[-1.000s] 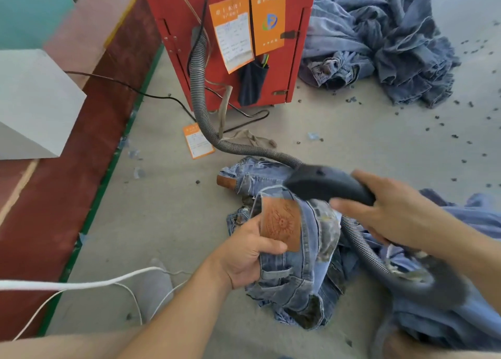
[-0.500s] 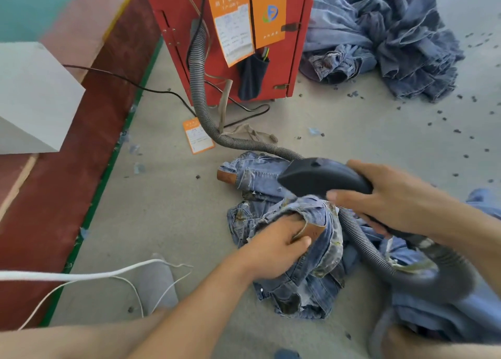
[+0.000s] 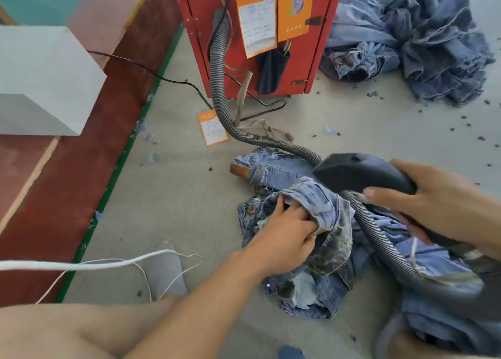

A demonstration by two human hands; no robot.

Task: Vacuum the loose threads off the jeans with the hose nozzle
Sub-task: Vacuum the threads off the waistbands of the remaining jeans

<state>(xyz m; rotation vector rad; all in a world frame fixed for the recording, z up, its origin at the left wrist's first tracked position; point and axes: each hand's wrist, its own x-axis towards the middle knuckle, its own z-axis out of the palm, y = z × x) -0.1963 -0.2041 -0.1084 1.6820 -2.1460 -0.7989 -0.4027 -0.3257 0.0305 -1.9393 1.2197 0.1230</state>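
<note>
While the left hand [image 3: 291, 223] grips the jeans [image 3: 320, 209] waistband, the right hand [image 3: 431, 204] clasps the hose nozzle [image 3: 357, 173] (at two o'clock); next, probably sweeping it over the opened denim.

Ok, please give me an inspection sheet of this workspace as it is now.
Surface: grey floor with dark specks.
Job's things: jeans bunched on floor; black nozzle above them; ribbed hose runs to red machine.
Clutter: denim pile; orange tag; fabric scraps.
Hands: left hand grips jeans; right hand holds nozzle.
Cables: black cable; white cord.
Surroundings: white block, red platform.
</note>
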